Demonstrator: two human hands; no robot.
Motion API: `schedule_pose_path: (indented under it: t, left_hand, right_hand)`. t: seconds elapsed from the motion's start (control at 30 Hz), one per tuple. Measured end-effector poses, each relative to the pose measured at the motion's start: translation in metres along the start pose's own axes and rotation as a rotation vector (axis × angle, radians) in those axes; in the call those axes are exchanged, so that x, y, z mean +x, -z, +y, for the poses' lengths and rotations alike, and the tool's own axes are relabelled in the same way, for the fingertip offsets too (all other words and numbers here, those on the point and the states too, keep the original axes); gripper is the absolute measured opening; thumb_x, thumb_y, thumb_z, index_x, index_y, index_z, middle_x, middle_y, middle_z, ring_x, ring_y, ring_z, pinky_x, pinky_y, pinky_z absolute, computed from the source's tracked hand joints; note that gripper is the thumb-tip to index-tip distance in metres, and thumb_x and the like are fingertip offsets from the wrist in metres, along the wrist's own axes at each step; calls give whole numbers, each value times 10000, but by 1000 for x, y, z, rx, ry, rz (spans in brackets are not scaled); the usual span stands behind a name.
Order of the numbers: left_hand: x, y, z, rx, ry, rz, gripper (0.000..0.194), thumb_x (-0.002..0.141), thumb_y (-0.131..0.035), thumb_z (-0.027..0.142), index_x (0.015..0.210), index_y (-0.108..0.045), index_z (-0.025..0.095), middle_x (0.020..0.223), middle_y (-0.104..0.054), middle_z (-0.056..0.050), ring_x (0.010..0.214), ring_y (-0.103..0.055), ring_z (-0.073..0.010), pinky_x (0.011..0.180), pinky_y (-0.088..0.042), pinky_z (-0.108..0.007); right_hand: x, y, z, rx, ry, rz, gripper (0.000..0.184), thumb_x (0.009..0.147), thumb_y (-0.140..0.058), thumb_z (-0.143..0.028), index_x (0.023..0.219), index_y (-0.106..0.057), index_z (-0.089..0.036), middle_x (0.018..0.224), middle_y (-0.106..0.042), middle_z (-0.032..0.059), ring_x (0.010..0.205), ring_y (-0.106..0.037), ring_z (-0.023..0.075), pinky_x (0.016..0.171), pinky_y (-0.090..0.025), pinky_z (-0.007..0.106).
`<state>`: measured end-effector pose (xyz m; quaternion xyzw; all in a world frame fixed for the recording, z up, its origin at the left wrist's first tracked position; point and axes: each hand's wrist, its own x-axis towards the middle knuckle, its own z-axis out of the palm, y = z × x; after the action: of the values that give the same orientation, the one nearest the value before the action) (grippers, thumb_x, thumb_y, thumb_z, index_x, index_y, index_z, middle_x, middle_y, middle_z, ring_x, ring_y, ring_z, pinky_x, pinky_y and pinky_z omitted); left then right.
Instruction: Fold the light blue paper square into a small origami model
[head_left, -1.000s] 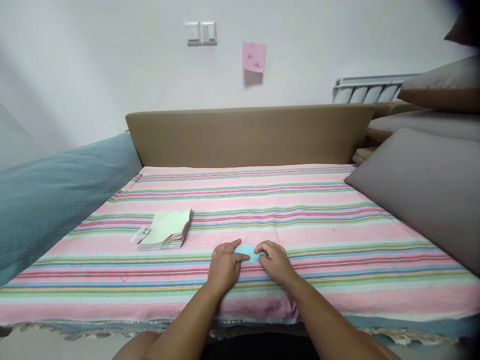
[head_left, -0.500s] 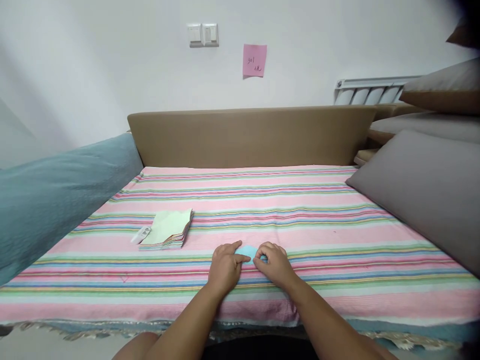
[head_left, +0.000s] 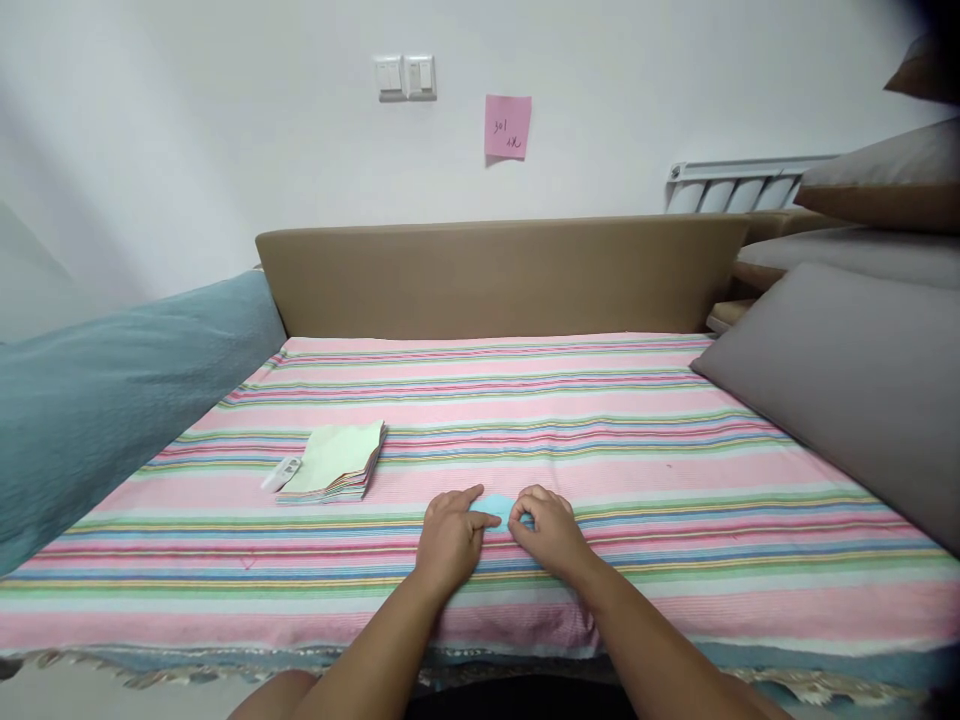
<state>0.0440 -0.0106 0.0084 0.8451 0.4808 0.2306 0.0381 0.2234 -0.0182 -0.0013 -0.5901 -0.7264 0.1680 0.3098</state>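
A small piece of light blue paper [head_left: 495,508] lies on the striped cloth between my two hands. My left hand [head_left: 452,525] rests at its left side, with thumb and index finger stretched apart and their tips on the paper. At the right edge, my right hand [head_left: 549,525] has its thumb and index finger pinched together on the paper. Part of the paper is covered by my fingers, so its full outline cannot be made out.
A stack of coloured paper [head_left: 337,460] with a pale green top sheet lies to the left, beside a small white object [head_left: 283,473]. Pink striped cloth [head_left: 600,400] covers the seat. Grey cushions [head_left: 847,370] lean at the right; a blue-green bolster [head_left: 150,370] lines the left.
The whole view has shifted slightly, with the wall and seat a little lower in the picture. Both hands keep nearly the same pose on the blue paper.
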Motion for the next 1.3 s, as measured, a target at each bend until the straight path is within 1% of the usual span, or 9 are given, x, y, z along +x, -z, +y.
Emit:
schedule_pose_path:
  t: [0.17,0.37,0.63,0.83,0.97,1.07,1.13,1.17,1.3]
  left_hand:
    - [0,0,0,7,3,-1,319,784,-571,97,911,-711,354,1214,-587,-26,1002,-556,-253,893,-398,-456]
    - [0,0,1,15,-1,-4,355,777,-571,80,939,-700,368,1219,-584,-25,998,-556,-244,884,-402,-449]
    - [0,-1,1,31,-3,1,343,782,-573,88,946,-698,362,1213,-588,-20,998,-552,-245,887,-403,-453]
    - [0,-2,0,36,-6,9,339,775,-578,81,932,-703,355,1207,-592,-21,994,-555,-239,888,-410,-447]
    - [0,-2,1,33,-7,15,328,778,-576,84,912,-709,353,1202,-594,-23,992,-558,-239,892,-409,-452]
    - [0,-1,2,34,-8,14,320,777,-580,88,905,-711,352,1199,-596,-27,989,-559,-243,887,-410,-456]
    - [0,0,2,35,-9,9,328,776,-583,88,924,-705,353,1203,-594,-28,993,-557,-242,885,-409,-454]
    - [0,0,2,36,-9,6,331,777,-582,90,936,-701,355,1204,-593,-27,996,-555,-241,885,-409,-453]
    - [0,-1,1,37,-6,-9,339,787,-570,93,955,-694,361,1209,-590,-25,1004,-550,-242,889,-405,-457]
  right_hand:
    - [0,1,2,4,7,-26,100,687,-536,-166,709,-608,-232,870,-591,-10,872,-533,162,815,-322,304]
    - [1,1,4,7,11,-43,118,673,-518,-154,706,-606,-226,873,-581,-2,877,-523,169,826,-316,318]
    - [2,0,11,49,56,-57,182,636,-494,-109,714,-610,-225,874,-587,3,868,-520,176,814,-325,321]
    - [3,3,13,103,97,-54,185,616,-475,-83,692,-582,-213,845,-593,3,838,-531,166,787,-353,296]
    - [1,6,14,129,97,-48,210,618,-461,-72,730,-567,-215,839,-600,-6,824,-538,154,774,-370,278]
    - [1,7,11,126,78,-32,140,676,-486,-121,738,-566,-217,826,-602,-10,801,-541,152,763,-374,280]
    - [1,6,8,115,59,-18,57,721,-515,-193,725,-566,-217,808,-600,-12,788,-541,153,761,-370,287]
    - [1,5,6,108,49,-12,44,736,-529,-230,716,-565,-217,798,-598,-14,783,-540,155,762,-366,291]
    - [2,2,2,80,8,9,107,737,-572,-314,691,-560,-218,775,-590,-14,771,-533,160,757,-352,300]
